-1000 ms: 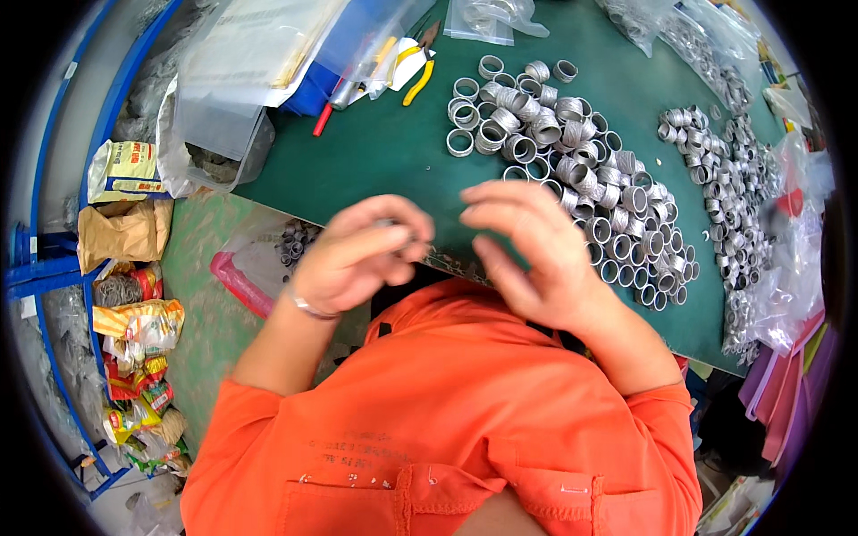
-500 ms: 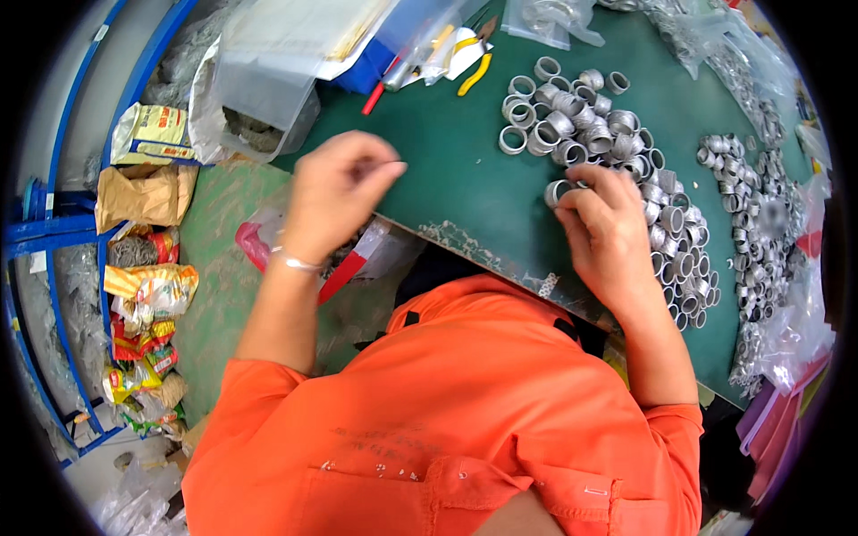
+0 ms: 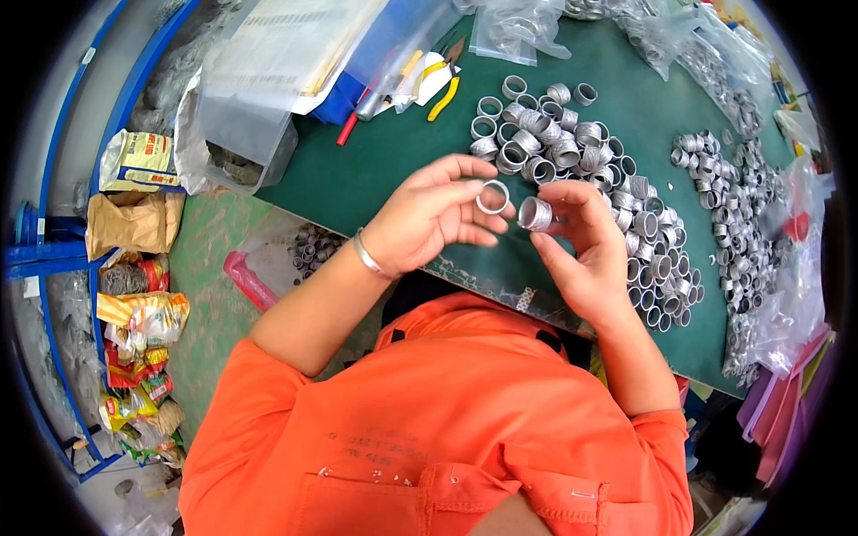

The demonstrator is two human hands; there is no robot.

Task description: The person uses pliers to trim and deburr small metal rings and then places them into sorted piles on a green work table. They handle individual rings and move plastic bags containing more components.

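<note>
My left hand pinches a thin metal ring between thumb and fingers, its round opening facing up toward me. Close beside it, my right hand grips a wider metal ring with a ridged, thread-like outside, between thumb and fingertips. Both are held near the front edge of the green table, a small gap between the two rings. A loose heap of similar grey metal rings spreads behind and to the right of my right hand.
Farther right lies a second mass of rings beside clear plastic bags. Yellow-handled pliers and a red pen lie at the back left, near a clear plastic bin. Below the edge sits a pink-rimmed bag with dark small pieces.
My left hand has come right from over the table's left part and now holds a ring. My right hand has lifted its ring from the heap's edge toward the left hand.
</note>
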